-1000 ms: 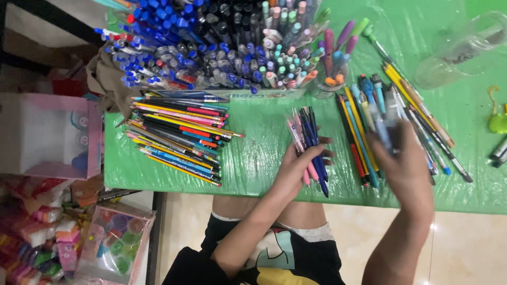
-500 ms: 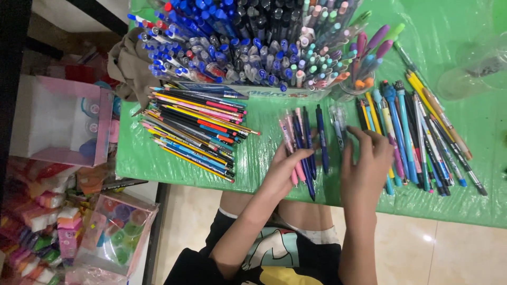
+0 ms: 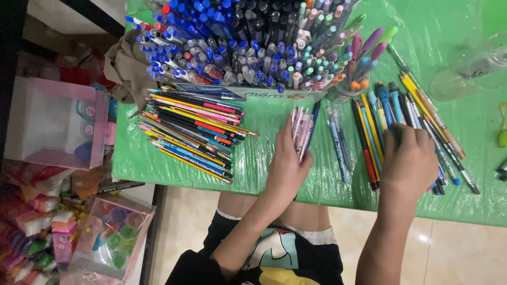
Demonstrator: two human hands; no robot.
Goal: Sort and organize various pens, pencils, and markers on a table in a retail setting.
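My left hand (image 3: 285, 166) lies on a small bunch of pink and blue pens (image 3: 302, 128) on the green plastic-covered table (image 3: 158, 163), fingers pressing on their lower ends. My right hand (image 3: 409, 161) rests flat over a row of assorted pens and markers (image 3: 380, 121), covering their lower halves. Between the two hands lie two clear-wrapped pens (image 3: 338, 140). A fan of coloured pencils (image 3: 193, 132) sits to the left of my left hand.
A box packed with upright pens (image 3: 248, 42) stands at the table's back, with a cup of markers (image 3: 359, 58) beside it. A clear plastic bottle (image 3: 470, 66) lies at the right. Toy packages (image 3: 58, 124) and boxes (image 3: 108, 237) crowd the floor on the left.
The left hand pushed the pink and blue bunch upward toward the pen box. The right hand moved right onto the row of markers. The camera view shifted closer.
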